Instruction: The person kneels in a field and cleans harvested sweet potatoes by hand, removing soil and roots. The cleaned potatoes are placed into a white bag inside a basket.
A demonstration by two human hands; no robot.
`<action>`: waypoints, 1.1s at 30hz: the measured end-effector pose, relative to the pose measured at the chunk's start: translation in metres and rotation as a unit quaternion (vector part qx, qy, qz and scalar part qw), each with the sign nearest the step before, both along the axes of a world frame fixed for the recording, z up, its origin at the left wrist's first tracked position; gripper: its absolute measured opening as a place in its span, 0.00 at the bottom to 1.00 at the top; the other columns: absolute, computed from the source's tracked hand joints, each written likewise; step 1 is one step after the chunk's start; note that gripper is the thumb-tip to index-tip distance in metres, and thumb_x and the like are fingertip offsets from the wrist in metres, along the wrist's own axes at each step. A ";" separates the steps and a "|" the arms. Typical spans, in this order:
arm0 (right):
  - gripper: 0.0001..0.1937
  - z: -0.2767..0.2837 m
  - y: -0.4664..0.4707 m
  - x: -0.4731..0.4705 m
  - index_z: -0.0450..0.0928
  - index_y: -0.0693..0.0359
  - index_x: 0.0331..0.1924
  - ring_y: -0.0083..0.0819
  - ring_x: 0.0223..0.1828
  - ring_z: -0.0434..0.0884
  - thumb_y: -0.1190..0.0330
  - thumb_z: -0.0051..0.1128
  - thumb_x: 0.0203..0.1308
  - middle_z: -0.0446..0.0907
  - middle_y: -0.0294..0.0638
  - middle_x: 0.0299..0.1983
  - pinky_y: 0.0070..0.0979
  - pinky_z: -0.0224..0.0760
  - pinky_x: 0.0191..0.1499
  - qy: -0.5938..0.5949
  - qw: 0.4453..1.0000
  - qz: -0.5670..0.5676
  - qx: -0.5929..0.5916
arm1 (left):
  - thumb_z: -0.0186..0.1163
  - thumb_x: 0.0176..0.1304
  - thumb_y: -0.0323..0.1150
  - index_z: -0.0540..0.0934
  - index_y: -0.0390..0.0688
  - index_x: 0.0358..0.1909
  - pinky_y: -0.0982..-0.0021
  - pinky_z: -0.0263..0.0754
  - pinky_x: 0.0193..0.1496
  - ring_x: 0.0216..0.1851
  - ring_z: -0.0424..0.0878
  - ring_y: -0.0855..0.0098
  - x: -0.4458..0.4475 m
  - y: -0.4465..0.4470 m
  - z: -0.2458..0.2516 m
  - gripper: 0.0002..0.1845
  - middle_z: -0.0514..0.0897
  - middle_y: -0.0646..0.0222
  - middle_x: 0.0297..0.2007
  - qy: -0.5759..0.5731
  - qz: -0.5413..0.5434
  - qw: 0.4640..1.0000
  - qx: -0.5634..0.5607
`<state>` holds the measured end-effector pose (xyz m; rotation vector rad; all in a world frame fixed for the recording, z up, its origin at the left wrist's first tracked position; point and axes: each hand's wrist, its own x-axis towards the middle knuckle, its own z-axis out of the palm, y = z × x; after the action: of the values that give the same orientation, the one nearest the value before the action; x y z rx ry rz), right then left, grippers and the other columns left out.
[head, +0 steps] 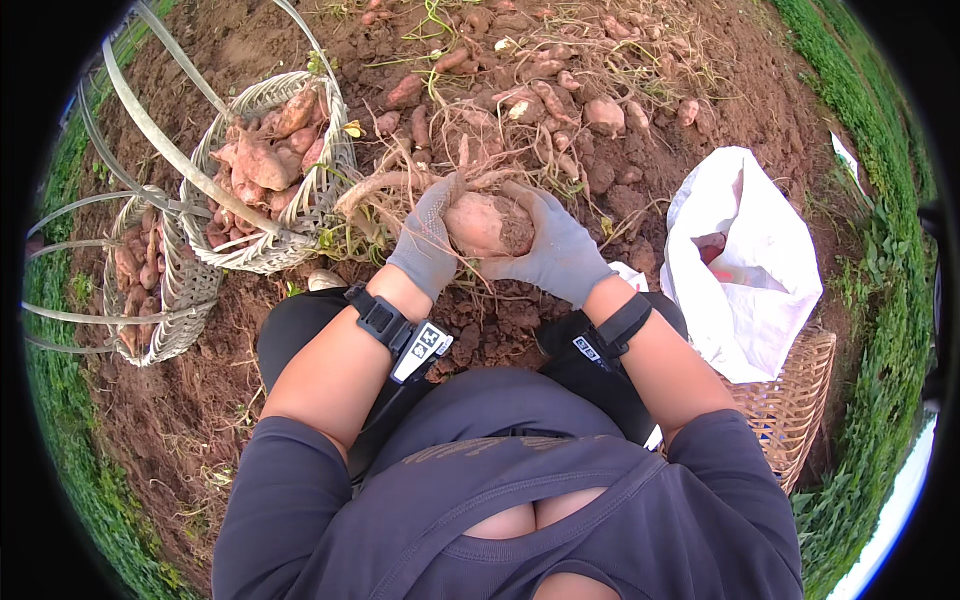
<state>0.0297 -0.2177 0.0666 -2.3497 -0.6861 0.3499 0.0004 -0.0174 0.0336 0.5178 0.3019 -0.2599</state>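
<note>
A large round sweet potato (480, 223), partly caked with soil, lies between my two gloved hands. On its left side my left hand (429, 238), in a grey glove, presses against it, with fingertips near the roots. My right hand (559, 244) cups the opposite side, its thumb below and its fingers over the top. Thick tangled roots (386, 187) spread beside and beyond the tuber. The undersides of both the tuber and my fingers are hidden.
Two woven baskets of sweet potatoes, one larger (341, 142) and one smaller (187, 315), stand at left with tall hoop handles (161, 142). At right, a white sack (757, 300) with tubers inside adjoins a wicker basket (806, 397). More sweet potatoes (604, 115) lie on the soil ahead.
</note>
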 end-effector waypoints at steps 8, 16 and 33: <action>0.37 -0.032 -0.005 0.004 0.77 0.61 0.64 0.55 0.58 0.81 0.41 0.65 0.60 0.81 0.56 0.58 0.41 0.75 0.60 0.001 0.997 -0.042 0.062 | 0.54 0.77 0.40 0.78 0.36 0.61 0.61 0.83 0.55 0.52 0.85 0.60 0.011 0.015 -0.038 0.21 0.85 0.56 0.51 -0.156 -0.141 0.955 -0.208; 0.26 -0.108 -0.030 0.033 0.76 0.65 0.66 0.51 0.54 0.84 0.54 0.52 0.74 0.83 0.55 0.55 0.36 0.74 0.61 0.093 0.986 -0.031 0.135 | 0.57 0.72 0.29 0.81 0.35 0.51 0.65 0.83 0.57 0.51 0.85 0.63 -0.016 -0.003 -0.024 0.11 0.86 0.57 0.48 0.014 0.012 0.996 0.088; 0.19 -0.128 -0.018 0.050 0.84 0.64 0.52 0.50 0.48 0.86 0.58 0.52 0.73 0.86 0.55 0.48 0.40 0.77 0.52 -0.034 0.989 -0.001 -0.146 | 0.56 0.67 0.27 0.79 0.33 0.57 0.60 0.84 0.59 0.49 0.88 0.64 0.006 -0.005 -0.046 0.18 0.87 0.58 0.48 0.002 -0.102 0.945 0.310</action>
<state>0.0799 -0.2354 -0.0619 -2.6487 -0.7050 0.3946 0.0066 -0.0224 -0.0126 1.1750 0.3346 -0.3678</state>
